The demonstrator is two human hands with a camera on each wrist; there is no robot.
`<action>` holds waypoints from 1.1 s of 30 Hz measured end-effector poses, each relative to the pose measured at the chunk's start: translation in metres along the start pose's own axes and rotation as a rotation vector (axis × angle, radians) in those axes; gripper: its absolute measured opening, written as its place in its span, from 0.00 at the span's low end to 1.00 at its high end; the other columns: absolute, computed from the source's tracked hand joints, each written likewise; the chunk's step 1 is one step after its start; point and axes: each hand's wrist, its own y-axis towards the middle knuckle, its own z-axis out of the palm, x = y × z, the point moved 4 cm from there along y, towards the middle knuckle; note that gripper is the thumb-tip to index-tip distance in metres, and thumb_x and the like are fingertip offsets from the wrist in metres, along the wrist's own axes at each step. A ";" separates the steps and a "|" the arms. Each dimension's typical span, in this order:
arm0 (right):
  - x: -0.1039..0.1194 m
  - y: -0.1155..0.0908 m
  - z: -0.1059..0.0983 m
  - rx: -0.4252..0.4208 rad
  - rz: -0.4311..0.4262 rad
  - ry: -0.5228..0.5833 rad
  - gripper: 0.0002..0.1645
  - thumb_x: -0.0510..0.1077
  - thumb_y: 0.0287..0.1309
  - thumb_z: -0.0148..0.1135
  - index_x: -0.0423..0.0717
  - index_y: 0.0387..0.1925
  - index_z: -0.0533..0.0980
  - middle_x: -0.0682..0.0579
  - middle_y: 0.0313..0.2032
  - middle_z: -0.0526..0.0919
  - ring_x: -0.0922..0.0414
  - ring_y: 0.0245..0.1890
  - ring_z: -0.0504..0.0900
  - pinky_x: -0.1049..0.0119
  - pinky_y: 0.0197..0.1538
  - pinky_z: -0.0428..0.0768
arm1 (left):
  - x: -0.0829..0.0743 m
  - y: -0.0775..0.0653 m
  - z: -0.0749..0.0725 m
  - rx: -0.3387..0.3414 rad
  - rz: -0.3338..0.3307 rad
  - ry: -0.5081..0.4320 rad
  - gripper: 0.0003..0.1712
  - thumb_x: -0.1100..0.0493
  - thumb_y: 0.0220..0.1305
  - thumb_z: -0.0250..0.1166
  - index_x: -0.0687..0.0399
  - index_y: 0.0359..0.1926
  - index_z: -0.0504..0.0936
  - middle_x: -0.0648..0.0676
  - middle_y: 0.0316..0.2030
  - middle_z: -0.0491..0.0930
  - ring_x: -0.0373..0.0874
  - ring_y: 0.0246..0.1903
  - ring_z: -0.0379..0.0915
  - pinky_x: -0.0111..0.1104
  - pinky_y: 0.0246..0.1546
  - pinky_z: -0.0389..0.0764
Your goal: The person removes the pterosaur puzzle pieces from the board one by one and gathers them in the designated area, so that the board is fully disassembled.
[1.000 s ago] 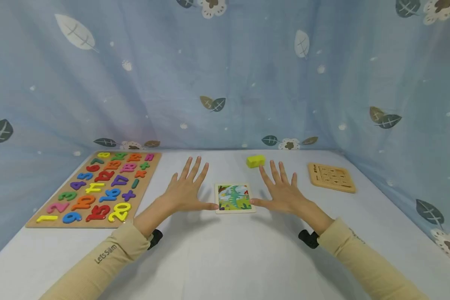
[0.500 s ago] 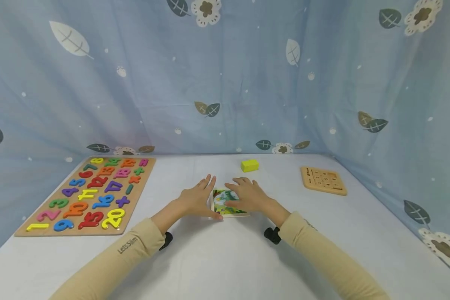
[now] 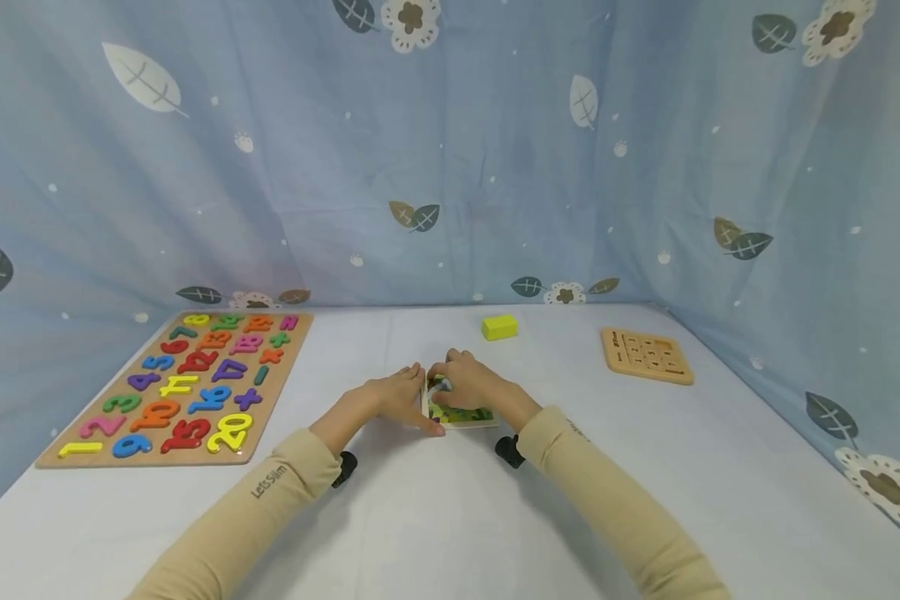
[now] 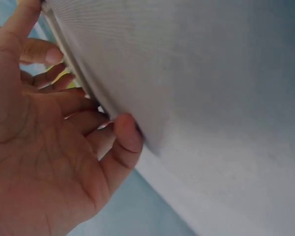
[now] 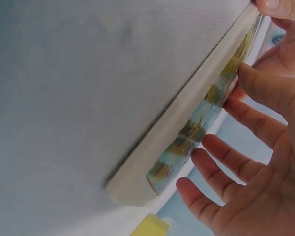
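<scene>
From the head view, we see a person's left hand [image 3: 396, 398], fingers unclenched, against the left edge of the picture board [image 3: 474, 425] on a white table [image 3: 435, 517], while the right hand [image 3: 471, 383] arches over its dinosaur-green picture [image 3: 461, 414]; a yellow block [image 3: 499, 327] sits beyond the picture board, a bright number board [image 3: 259, 423] to its left, a small wooden tray [image 3: 621, 360] to its right. In the left wrist view, we find fingers and thumb set along the picture board's edge. From the right wrist, we see thumb and fingertips at the picture; whether they pinch anything, we cannot tell.
</scene>
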 end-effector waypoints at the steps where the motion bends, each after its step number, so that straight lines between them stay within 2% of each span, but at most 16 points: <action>1: 0.000 0.001 0.000 0.003 0.000 -0.001 0.24 0.52 0.63 0.61 0.51 0.59 0.75 0.45 0.48 0.74 0.51 0.46 0.71 0.55 0.53 0.75 | 0.000 0.000 0.000 0.003 -0.004 -0.006 0.66 0.28 0.53 0.64 0.65 0.75 0.42 0.63 0.76 0.39 0.56 0.76 0.37 0.58 0.69 0.52; 9: -0.002 0.008 0.003 0.033 0.028 0.016 0.22 0.52 0.62 0.61 0.54 0.57 0.74 0.44 0.54 0.72 0.48 0.51 0.70 0.52 0.56 0.73 | 0.003 -0.002 0.003 -0.005 -0.023 -0.018 0.66 0.28 0.53 0.63 0.63 0.75 0.41 0.61 0.76 0.39 0.55 0.76 0.36 0.61 0.67 0.52; 16: -0.001 0.012 0.006 0.059 0.070 0.030 0.22 0.51 0.61 0.59 0.52 0.55 0.72 0.47 0.50 0.70 0.50 0.48 0.67 0.49 0.53 0.73 | 0.006 -0.001 0.007 -0.033 -0.007 -0.020 0.67 0.26 0.52 0.62 0.61 0.75 0.42 0.60 0.76 0.39 0.54 0.76 0.37 0.60 0.67 0.54; 21: -0.001 0.015 0.004 0.038 0.078 0.034 0.21 0.50 0.59 0.60 0.50 0.53 0.73 0.48 0.48 0.69 0.50 0.47 0.66 0.51 0.51 0.73 | 0.008 -0.001 0.006 -0.042 -0.009 -0.009 0.66 0.25 0.52 0.61 0.60 0.76 0.42 0.58 0.76 0.39 0.53 0.76 0.36 0.60 0.67 0.54; 26: -0.005 0.015 0.004 0.015 0.069 0.099 0.21 0.48 0.55 0.64 0.46 0.49 0.74 0.46 0.49 0.69 0.49 0.49 0.64 0.54 0.52 0.72 | 0.006 0.000 0.007 -0.030 -0.001 -0.002 0.66 0.25 0.52 0.60 0.60 0.76 0.42 0.58 0.76 0.39 0.52 0.76 0.35 0.58 0.68 0.54; 29: -0.006 0.016 0.004 -0.028 0.045 0.143 0.21 0.46 0.54 0.66 0.43 0.48 0.74 0.45 0.49 0.74 0.49 0.48 0.67 0.55 0.53 0.72 | 0.006 0.001 0.008 -0.036 -0.002 -0.005 0.66 0.25 0.52 0.61 0.61 0.76 0.42 0.59 0.76 0.39 0.53 0.76 0.36 0.59 0.67 0.55; 33: -0.004 0.016 0.001 -0.080 0.022 0.124 0.25 0.47 0.54 0.68 0.39 0.51 0.75 0.45 0.46 0.79 0.50 0.46 0.74 0.57 0.53 0.75 | 0.007 0.002 0.007 -0.044 -0.004 -0.005 0.66 0.26 0.52 0.61 0.61 0.75 0.42 0.59 0.76 0.39 0.53 0.76 0.36 0.60 0.67 0.55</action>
